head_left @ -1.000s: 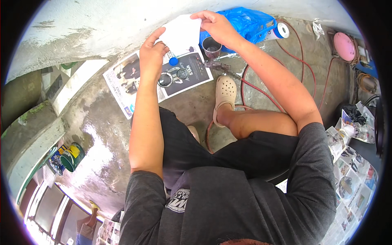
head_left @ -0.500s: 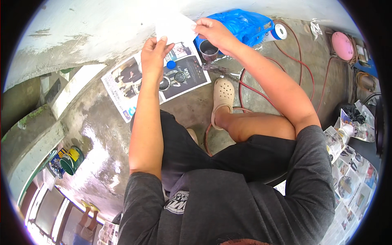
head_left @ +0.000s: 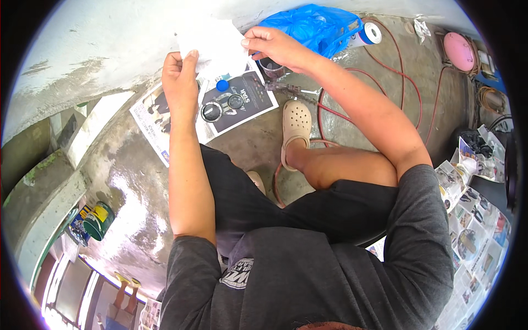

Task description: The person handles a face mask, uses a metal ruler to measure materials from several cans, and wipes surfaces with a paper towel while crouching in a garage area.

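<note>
Nearest the camera is the person's dark grey shirt and black shorts; the right knee is bent up, and the foot in a cream clog rests on the wet concrete floor. Both bare forearms reach forward from the lower edge. The left forearm runs almost straight up the picture, the wrist straight; the right forearm crosses from the right side, bent at the elbow, angling up and leftward.

Beyond the knee a newspaper sheet lies flat on the floor, with two round dark lids and a small blue cap on it. Just beside the clog lies a plug on a red cable.

Above the newspaper, the hands hold a white sheet of paper up off the floor, between them. Its long axis runs roughly left to right, its face turned toward the camera, the upper edge toward the pale wall. The left hand pinches its lower left edge, thumb closed against the fingers on the sheet. The right hand clamps the right edge between thumb and fingertips.

Farther off lie a blue plastic bag, a roll of white tape and a pink round object.
</note>
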`<state>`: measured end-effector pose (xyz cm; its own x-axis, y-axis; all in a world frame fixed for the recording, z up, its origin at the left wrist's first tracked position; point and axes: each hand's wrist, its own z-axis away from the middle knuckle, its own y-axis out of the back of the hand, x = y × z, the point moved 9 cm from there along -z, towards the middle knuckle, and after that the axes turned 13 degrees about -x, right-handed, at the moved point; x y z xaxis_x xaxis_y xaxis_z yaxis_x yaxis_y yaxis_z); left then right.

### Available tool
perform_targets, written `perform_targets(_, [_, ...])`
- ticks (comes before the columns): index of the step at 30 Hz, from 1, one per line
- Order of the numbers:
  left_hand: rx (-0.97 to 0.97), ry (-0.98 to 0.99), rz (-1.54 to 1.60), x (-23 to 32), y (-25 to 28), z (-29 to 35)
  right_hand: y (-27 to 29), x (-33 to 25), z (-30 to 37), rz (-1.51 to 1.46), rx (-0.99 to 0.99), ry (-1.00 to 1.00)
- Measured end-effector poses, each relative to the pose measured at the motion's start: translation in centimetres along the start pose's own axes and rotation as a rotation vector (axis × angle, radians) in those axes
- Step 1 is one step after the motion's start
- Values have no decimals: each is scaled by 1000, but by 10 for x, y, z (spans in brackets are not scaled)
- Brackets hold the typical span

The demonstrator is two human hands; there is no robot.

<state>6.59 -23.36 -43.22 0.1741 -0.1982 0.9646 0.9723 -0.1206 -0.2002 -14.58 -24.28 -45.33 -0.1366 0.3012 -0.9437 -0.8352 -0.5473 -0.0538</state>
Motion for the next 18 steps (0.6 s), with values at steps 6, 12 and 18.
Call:
perform_targets(6, [57, -109, 108, 5, 1, -4, -7, 10, -3, -152, -36, -59])
perform_targets(12, [66, -144, -241, -19, -10, -6, 17, 13, 8, -112, 82, -116])
perform_targets(18, [-8, -42, -578, -72, -56, -13, 44, 52, 27, -213, 198, -303])
